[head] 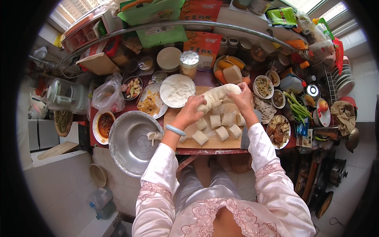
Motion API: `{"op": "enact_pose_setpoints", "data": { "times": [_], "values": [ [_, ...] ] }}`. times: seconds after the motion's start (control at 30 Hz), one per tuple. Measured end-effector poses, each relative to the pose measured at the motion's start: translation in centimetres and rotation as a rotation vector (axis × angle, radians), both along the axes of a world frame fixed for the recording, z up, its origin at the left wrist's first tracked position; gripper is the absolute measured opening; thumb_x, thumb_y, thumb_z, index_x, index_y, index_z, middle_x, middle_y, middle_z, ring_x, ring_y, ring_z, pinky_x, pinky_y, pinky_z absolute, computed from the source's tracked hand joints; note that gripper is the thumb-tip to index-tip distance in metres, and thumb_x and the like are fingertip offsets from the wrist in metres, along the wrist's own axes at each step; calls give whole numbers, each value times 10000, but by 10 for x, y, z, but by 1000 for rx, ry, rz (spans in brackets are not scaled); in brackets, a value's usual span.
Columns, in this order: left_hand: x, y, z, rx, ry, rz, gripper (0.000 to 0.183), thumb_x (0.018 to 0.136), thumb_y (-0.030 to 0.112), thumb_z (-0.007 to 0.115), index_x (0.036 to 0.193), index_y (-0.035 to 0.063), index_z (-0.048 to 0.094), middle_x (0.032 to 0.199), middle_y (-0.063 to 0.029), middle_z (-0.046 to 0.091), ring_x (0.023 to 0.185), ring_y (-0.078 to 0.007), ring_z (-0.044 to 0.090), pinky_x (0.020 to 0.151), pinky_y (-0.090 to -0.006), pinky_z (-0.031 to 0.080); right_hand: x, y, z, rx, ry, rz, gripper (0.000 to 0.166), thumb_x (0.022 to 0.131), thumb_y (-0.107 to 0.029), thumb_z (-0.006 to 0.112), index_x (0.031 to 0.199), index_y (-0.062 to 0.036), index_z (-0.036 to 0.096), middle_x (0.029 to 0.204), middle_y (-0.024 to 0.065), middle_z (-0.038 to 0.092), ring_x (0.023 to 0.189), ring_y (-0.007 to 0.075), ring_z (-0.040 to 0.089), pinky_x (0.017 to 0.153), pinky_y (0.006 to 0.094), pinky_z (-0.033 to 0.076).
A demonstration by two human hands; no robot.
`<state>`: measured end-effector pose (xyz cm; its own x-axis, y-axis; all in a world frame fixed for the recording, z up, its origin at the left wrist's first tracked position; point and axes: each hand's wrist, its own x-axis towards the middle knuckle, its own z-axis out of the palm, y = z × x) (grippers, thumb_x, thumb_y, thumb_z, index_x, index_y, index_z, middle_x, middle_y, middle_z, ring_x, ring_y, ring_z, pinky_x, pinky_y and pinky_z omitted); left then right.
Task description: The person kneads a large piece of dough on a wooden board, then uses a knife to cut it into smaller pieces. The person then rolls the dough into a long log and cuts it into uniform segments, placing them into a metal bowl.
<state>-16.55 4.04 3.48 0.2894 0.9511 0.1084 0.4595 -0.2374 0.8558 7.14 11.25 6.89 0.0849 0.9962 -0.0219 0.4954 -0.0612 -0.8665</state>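
Note:
A thick roll of pale dough (218, 96) is gripped at its two ends, slanting up towards the right. My left hand (191, 110) has hold of the lower left end, and my right hand (242, 99) the upper right end. Beneath lies a wooden cutting board (219, 144), where several cut dough pieces (222, 133) sit close together. A broad metal blade, seemingly a cleaver (246, 138), lies at the board's right side, partly behind my right arm. Just beyond my left hand stands a plate of white flour (177, 90).
Left of the board, a large metal basin (133, 145) overhangs the table's front edge. A saucer of brown sauce (103, 126) sits beside it. Bowls of food (263, 86), green vegetables (297, 106) and a plate of meat (278, 131) crowd the right. A metal pipe (189, 23) crosses the back.

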Motion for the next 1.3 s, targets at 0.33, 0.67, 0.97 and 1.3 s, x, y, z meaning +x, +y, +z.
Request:
{"op": "enact_pose_setpoints", "data": {
  "times": [0.33,0.67,0.97,1.3],
  "values": [
    [23,25,-30,257,131,55,496,679,-147,565,1142,30,559,1320,-176,539,1282,-386,459,1096,-445,367,27,11,-68,48,108,-207,470,661,-173,821,1003,-8,544,902,126,651,833,219,632,771,346,509],
    [33,-12,-33,201,365,129,550,801,-67,564,1333,2,446,1407,-218,446,1325,-417,408,1103,-480,352,36,10,-77,-21,-94,-140,480,698,-221,799,1055,-22,547,945,171,673,889,315,654,817,410,506],
    [54,-20,-13,46,573,295,523,785,-24,627,1285,5,476,1337,-155,497,1128,-365,525,865,-446,504,39,8,-87,-5,-63,-50,510,755,-191,744,1175,-10,519,1041,203,664,977,346,649,883,410,500],
    [50,-43,-34,146,656,443,534,754,-69,536,1280,22,528,1344,-152,519,1154,-363,527,810,-418,531,26,-20,-98,-28,-8,126,587,879,-145,591,1401,18,378,1338,262,503,1244,375,501,1064,401,384]
  ]
}}
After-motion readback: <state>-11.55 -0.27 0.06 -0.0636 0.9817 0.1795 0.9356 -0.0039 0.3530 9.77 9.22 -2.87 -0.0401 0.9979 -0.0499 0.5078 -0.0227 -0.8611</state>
